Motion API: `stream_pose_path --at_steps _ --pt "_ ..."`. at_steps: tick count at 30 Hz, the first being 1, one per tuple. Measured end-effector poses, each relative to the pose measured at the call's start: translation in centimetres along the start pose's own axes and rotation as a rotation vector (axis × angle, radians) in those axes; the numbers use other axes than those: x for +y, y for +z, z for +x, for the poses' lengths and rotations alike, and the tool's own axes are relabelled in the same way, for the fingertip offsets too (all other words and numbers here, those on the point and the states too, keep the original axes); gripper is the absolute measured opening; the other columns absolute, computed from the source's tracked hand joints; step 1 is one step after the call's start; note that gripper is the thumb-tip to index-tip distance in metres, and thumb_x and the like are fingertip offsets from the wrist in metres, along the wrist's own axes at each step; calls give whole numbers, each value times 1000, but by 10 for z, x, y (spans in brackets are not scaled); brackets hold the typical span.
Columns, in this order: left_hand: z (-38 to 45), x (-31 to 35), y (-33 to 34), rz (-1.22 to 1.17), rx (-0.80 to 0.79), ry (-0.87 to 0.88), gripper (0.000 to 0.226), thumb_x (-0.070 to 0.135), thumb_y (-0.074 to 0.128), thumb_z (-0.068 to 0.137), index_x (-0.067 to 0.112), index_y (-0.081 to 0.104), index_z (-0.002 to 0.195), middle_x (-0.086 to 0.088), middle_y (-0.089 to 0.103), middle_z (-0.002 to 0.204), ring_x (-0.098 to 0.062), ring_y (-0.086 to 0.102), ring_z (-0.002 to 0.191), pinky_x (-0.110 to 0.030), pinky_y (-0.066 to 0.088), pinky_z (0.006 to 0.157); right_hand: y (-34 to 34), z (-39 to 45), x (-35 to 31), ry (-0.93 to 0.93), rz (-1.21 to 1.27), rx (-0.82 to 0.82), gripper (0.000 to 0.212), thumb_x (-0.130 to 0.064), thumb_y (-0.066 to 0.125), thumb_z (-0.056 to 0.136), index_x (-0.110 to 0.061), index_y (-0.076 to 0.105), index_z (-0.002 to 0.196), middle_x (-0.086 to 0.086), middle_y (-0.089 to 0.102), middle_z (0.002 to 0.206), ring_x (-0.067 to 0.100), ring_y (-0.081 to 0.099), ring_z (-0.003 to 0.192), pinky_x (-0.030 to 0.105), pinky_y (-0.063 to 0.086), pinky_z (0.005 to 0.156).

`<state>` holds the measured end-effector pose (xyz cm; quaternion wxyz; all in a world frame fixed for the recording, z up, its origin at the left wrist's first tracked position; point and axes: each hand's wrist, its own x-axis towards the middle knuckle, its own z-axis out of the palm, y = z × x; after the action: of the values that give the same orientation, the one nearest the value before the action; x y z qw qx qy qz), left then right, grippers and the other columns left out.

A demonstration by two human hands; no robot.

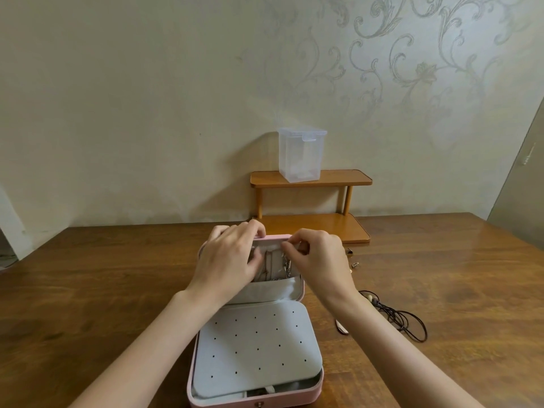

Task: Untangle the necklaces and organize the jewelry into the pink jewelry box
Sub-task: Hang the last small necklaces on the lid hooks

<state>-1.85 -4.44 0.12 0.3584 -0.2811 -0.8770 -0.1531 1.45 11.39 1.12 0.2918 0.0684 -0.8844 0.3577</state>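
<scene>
Open pink jewelry box point(316, 378) runs lengthwise away, lid point(273, 237) farthest.

Open tabletop point(103, 290) left of box point(256, 396); right crowded by cord point(403, 318), perhaps clasps point(354, 265); shelf point(312, 178) behind.

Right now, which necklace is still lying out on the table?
The black cord necklace, coiled on the table right of the box; the chains hang inside its lid.

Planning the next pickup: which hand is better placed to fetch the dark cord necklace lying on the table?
The right hand, probably. The dark cord necklace lies on the table right of the pink jewelry box, just outside the right forearm; the left hand would have to cross over.
</scene>
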Motion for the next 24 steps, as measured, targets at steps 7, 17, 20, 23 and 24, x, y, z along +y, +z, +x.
stream_pose_path --at_steps 7,17,20,23,24 --pt "1 5 -2 4 -17 -12 37 52 58 76 20 56 94 7 66 86 -14 64 75 -31 42 79 -1 3 -6 -51 15 -59 13 -21 65 87 -10 73 88 -8 56 66 8 52 61 22 45 57" --pt "0 17 0 47 87 -61 37 45 39 86 15 60 85 3 65 73 -16 65 66 -35 48 72 -5 2 -14 -147 -8 -120 11 -19 63 88 -15 74 89 -20 42 54 2 41 51 21 36 54" --pt "-1 17 2 37 82 -79 16 29 66 83 15 59 86 3 65 74 -18 64 67 -36 47 74 -4 4 -12 -137 -35 -101 13 -23 64 88 -14 73 91 -9 56 62 8 50 59 28 45 58" --pt "0 17 1 13 36 -102 26 13 79 70 15 59 88 1 66 77 -20 65 69 -37 45 76 -3 4 -12 -112 -123 -94 18 -28 61 90 -14 71 94 2 67 78 19 59 71 34 51 65" --pt "0 17 1 9 23 -101 29 12 80 68 14 59 88 1 67 78 -21 65 70 -38 45 77 -2 3 -13 -103 -169 -97 20 -30 58 92 -14 69 95 3 68 82 20 60 75 34 51 67"
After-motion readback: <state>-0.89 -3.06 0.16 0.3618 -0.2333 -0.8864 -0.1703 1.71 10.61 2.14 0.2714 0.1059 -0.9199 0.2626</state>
